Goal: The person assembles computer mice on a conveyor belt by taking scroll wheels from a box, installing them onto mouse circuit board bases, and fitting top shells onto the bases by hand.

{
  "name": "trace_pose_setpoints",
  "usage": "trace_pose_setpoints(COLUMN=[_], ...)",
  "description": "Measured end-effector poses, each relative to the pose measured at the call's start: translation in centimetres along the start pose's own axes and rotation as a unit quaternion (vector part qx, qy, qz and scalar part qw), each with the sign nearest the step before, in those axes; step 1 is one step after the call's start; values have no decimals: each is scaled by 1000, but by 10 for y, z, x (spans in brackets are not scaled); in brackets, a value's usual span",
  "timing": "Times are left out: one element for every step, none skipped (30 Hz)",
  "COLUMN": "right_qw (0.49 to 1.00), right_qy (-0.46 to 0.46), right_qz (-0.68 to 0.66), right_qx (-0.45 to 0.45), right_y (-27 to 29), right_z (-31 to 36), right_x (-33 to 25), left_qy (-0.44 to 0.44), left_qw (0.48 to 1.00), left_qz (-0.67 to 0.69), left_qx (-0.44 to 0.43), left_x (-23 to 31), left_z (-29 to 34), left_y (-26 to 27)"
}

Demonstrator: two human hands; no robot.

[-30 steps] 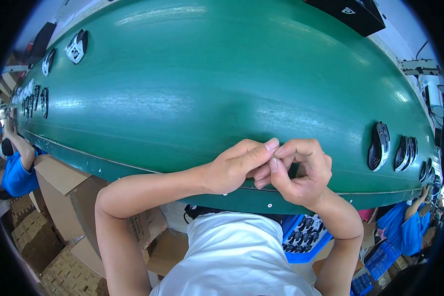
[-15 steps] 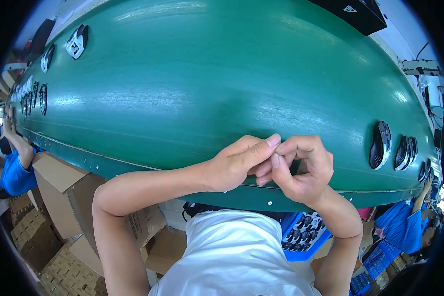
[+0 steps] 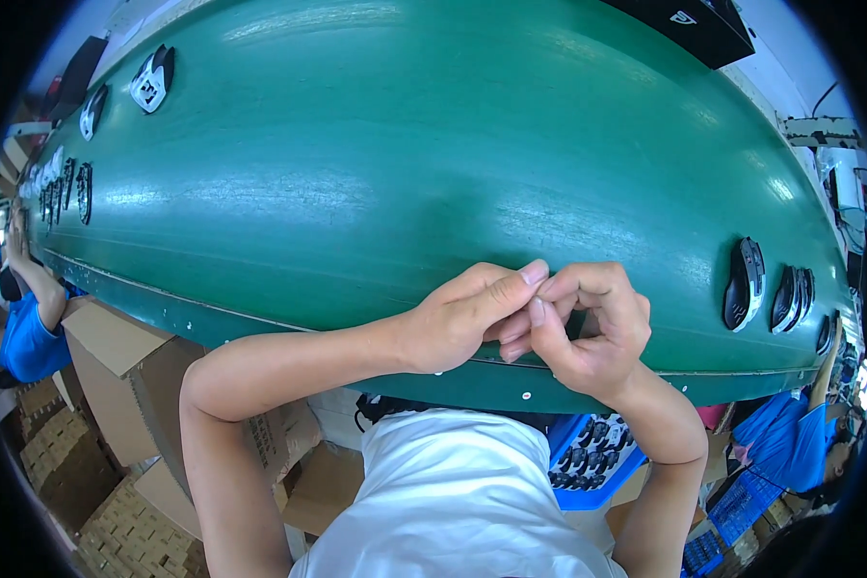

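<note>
Whatever the two hands work on is hidden between their fingertips; it is too small or too covered to identify. It sits at the near edge of the green conveyor belt (image 3: 405, 183), just above the person's white shirt (image 3: 453, 501).

Compared with a second ago, almost nothing has shifted: the hands stay pressed together in the same spot at the belt's near edge, with only slight finger adjustments. This suggests fine fingertip work continuing in place rather than a pick-up or put-down.

The left hand (image 3: 458, 318) comes in from the left with the forearm bent sharply at the elbow, its thumb stretched out to meet the other hand. The right hand (image 3: 592, 323) is curled, fingers folded inward, pinching against the left thumb. Both are closed in a pinch, though on what cannot be told.

On the belt to the right of the hands lie several dark computer mice (image 3: 747, 284); more mice (image 3: 152, 77) sit far to the upper left. Below the belt's edge, cardboard boxes (image 3: 116, 376) stand to the left, and a blue tray (image 3: 592, 453) of small parts lies to the right.
</note>
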State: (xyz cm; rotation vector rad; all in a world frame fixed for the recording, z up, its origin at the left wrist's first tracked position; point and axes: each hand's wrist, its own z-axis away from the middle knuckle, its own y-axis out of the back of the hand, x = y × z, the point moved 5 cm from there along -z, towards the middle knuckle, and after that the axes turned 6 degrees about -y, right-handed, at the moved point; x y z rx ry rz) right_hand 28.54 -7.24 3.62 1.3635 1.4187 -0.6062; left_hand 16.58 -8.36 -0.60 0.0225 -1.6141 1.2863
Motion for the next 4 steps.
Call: trace_pose_setpoints(right_qw=[1000,1000,1000,1000], right_qy=[1,1,1,1], right_qz=[3,3,5,6], right_qx=[-2,-2,-1,-1], right_y=[0,-1,-1,-1], right_z=[0,0,0,0], right_x=[0,0,0,0], left_qy=[1,1,5,9], left_qw=[1000,1000,1000,1000], left_qz=[-1,-1,-1,0], left_qx=[1,1,4,7], left_x=[0,0,0,0], left_z=[0,0,1,1], left_y=[0,0,1,2])
